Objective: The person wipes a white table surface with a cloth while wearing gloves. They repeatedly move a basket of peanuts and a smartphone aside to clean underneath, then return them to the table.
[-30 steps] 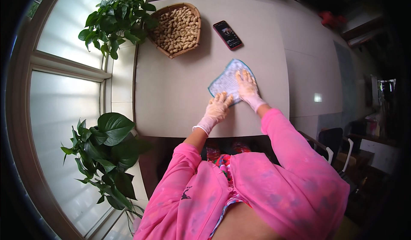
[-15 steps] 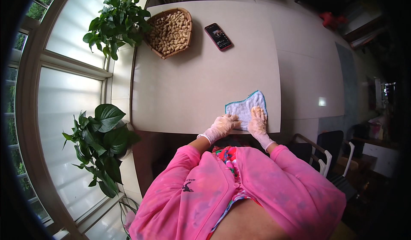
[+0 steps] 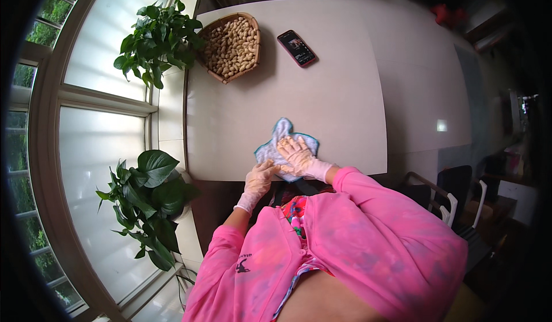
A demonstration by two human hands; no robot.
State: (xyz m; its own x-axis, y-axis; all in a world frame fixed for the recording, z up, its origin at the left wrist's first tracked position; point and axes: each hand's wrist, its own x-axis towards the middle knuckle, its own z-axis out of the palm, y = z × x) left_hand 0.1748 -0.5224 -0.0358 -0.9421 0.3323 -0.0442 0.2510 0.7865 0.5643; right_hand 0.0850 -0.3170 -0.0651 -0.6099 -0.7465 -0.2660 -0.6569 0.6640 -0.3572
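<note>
A light blue cloth (image 3: 283, 133) lies crumpled on the pale table (image 3: 333, 92), close to its near edge. My right hand (image 3: 297, 154), in a thin pale glove, lies flat on the cloth with the fingers spread, pressing it down. My left hand (image 3: 259, 178), also gloved, rests at the table's near edge and touches the cloth's lower left corner with loosely curled fingers. Both pink sleeves come in from below.
A woven basket of peanuts (image 3: 232, 46) stands at the table's far left corner, with a dark phone in a red case (image 3: 296, 48) to its right. Leafy potted plants (image 3: 158, 40) (image 3: 146, 193) stand by the window on the left. Chairs (image 3: 454, 198) are at the right.
My right hand pulled the cloth from the middle of the table to its near edge, then slid it left along that edge. My left hand stayed beside it at the edge.
</note>
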